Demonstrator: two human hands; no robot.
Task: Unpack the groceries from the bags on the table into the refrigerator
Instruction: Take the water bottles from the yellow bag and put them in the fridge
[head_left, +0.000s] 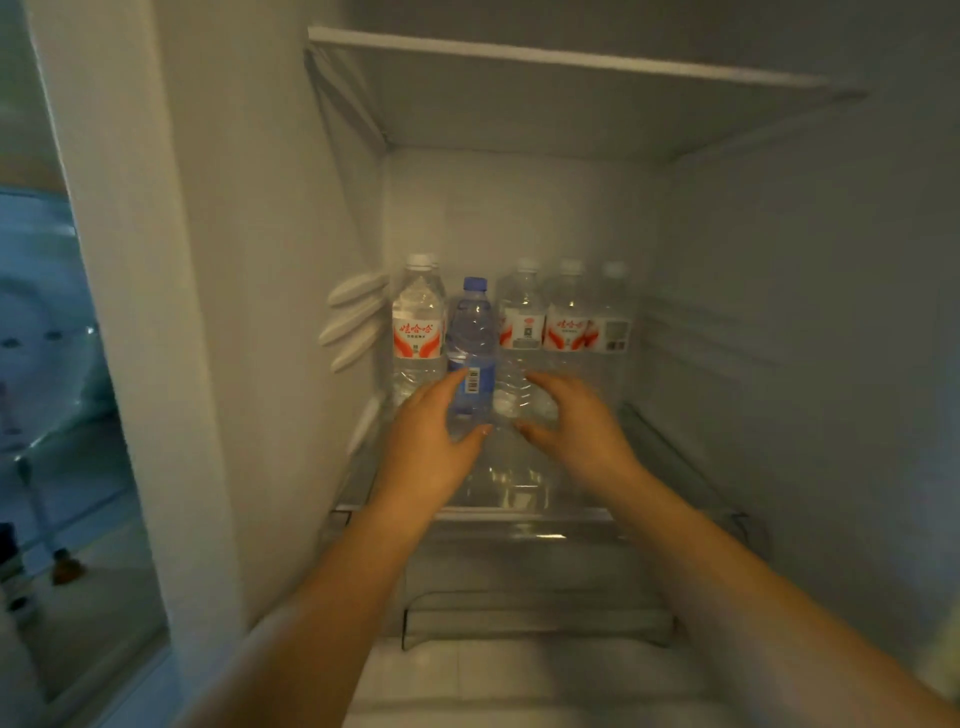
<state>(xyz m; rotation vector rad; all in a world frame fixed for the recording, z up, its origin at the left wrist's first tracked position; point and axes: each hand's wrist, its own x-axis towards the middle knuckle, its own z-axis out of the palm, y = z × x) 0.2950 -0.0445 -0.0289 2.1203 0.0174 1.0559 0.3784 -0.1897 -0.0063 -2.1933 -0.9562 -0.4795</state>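
Note:
A small blue-capped water bottle (471, 332) stands upright on the refrigerator's glass shelf (519, 512), in front of a row of clear red-labelled water bottles (418, 332). My left hand (431, 441) wraps its lower part, fingers on its left side and thumb in front. My right hand (576, 426) is spread just right of it, fingers apart. It is close to the base of a clear bottle (521, 327), and I cannot tell whether it touches it. Two more red-labelled bottles (571, 327) stand at the back right.
A white shelf (519, 57) roofs this compartment. A clear drawer (535, 618) sits under the glass shelf. White oval fittings (353, 322) stick out of the left inner wall. The right half of the glass shelf in front of the bottles holds nothing. A glass-fronted area shows at far left.

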